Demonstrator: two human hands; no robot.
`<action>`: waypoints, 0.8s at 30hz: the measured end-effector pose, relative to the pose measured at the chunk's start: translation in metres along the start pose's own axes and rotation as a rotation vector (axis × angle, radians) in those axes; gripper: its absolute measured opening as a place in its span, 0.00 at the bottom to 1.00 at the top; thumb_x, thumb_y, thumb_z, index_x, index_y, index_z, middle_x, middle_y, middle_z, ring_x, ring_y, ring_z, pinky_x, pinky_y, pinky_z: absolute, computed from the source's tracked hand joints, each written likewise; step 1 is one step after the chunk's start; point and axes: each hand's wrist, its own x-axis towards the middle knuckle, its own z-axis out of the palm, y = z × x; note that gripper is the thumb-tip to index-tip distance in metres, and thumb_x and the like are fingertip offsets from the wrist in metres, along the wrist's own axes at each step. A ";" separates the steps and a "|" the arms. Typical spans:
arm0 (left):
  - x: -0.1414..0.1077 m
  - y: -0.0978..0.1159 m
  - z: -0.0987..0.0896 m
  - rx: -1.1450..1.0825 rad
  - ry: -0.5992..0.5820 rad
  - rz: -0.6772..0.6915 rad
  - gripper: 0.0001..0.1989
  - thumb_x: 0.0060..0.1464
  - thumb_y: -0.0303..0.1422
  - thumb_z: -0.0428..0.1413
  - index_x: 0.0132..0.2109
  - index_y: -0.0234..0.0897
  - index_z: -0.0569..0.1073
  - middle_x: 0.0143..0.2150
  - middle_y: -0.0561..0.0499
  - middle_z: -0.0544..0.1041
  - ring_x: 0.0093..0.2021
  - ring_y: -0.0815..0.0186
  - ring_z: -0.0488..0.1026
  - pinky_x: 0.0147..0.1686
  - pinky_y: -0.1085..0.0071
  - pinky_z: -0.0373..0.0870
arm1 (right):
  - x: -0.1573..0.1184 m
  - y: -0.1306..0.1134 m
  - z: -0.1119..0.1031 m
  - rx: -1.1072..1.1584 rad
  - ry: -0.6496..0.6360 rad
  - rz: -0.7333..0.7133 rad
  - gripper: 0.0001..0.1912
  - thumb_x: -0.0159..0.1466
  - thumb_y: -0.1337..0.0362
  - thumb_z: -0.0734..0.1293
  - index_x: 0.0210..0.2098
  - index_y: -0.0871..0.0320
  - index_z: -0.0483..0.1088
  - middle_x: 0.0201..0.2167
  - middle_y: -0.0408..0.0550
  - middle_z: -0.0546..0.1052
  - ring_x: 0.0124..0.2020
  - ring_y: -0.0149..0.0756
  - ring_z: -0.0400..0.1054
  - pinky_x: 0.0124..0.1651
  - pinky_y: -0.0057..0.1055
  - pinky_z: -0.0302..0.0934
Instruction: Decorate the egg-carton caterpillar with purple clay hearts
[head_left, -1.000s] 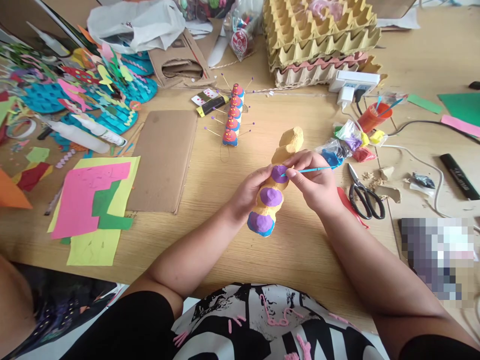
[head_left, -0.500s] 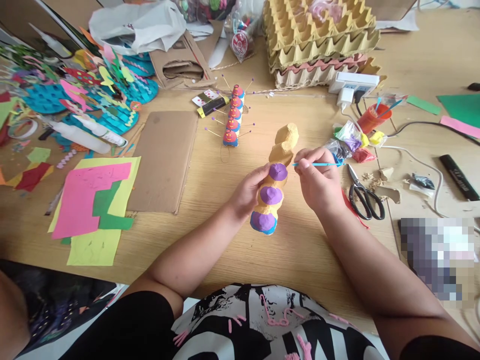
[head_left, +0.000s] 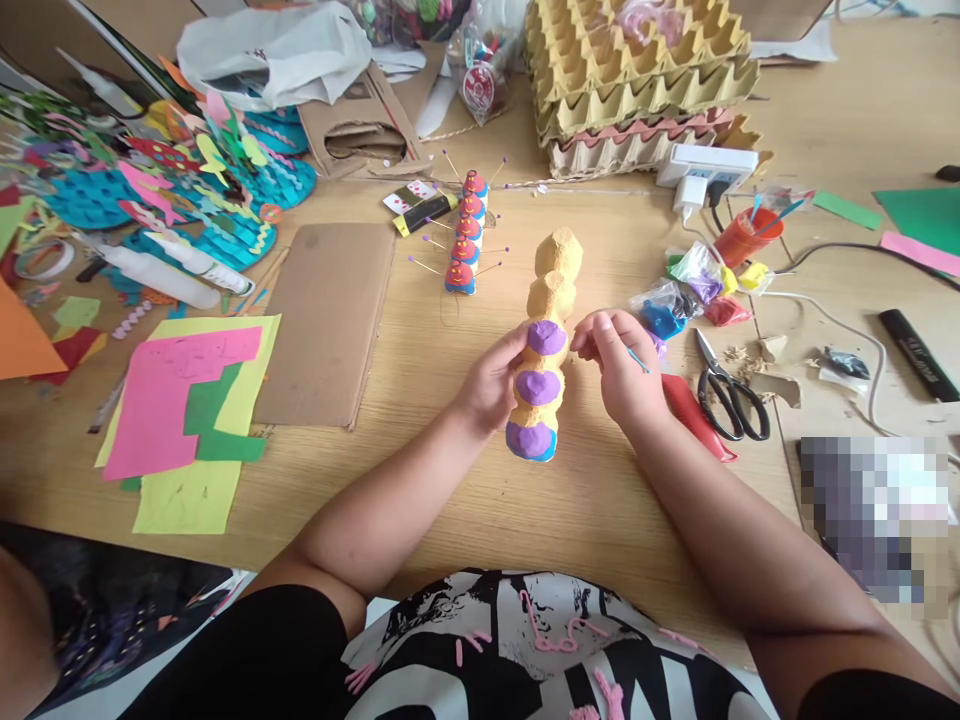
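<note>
My left hand [head_left: 495, 385] grips the left side of a bumpy egg-carton strip [head_left: 553, 300], its fingers partly hidden behind it. The strip is yellow-orange, with purple caps on its three nearer bumps and blue at the near end. Just right of the strip, my right hand [head_left: 619, 365] is closed around a thin blue stick [head_left: 638, 361], most of which the fingers cover. Beyond them stands a finished-looking strip [head_left: 466, 235] with red, smiling bumps, blue edges and purple-tipped sticks.
Scissors [head_left: 726, 390], clay packets [head_left: 697, 270] and an orange cup [head_left: 748, 238] lie to the right. Egg trays [head_left: 637, 80] are stacked at the back. On the left are cardboard [head_left: 326, 320], coloured paper [head_left: 172, 400] and glue bottles [head_left: 161, 275]. Another person's leg shows lower left.
The strip has turned more upright and its far end has shifted left. My right hand has tilted the blue stick, now mostly hidden. An orange sheet has appeared at the left edge.
</note>
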 end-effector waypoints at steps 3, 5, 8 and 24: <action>0.004 -0.004 -0.001 -0.008 0.023 0.083 0.14 0.68 0.47 0.61 0.40 0.44 0.82 0.33 0.51 0.81 0.30 0.63 0.78 0.33 0.67 0.72 | 0.002 0.001 0.001 0.175 -0.119 0.255 0.27 0.58 0.34 0.80 0.32 0.52 0.76 0.30 0.41 0.77 0.33 0.34 0.67 0.37 0.34 0.63; 0.007 -0.006 -0.003 0.004 -0.008 0.125 0.13 0.69 0.46 0.60 0.43 0.45 0.84 0.38 0.50 0.85 0.37 0.60 0.82 0.36 0.66 0.76 | 0.003 0.000 0.002 0.285 -0.185 0.405 0.30 0.54 0.34 0.82 0.31 0.53 0.75 0.30 0.41 0.75 0.33 0.34 0.67 0.36 0.33 0.62; 0.010 -0.009 -0.005 0.019 -0.058 0.163 0.13 0.69 0.44 0.59 0.44 0.43 0.85 0.41 0.48 0.86 0.40 0.59 0.84 0.39 0.66 0.79 | 0.002 -0.006 0.004 0.366 -0.226 0.513 0.30 0.51 0.37 0.84 0.32 0.53 0.74 0.30 0.41 0.73 0.33 0.34 0.65 0.35 0.32 0.62; 0.004 0.002 -0.005 -0.157 -0.067 -0.085 0.15 0.70 0.42 0.59 0.36 0.39 0.79 0.27 0.52 0.77 0.21 0.69 0.70 0.24 0.71 0.65 | 0.013 -0.010 -0.002 0.355 -0.097 0.417 0.22 0.58 0.41 0.77 0.39 0.51 0.75 0.28 0.42 0.70 0.31 0.37 0.62 0.35 0.35 0.57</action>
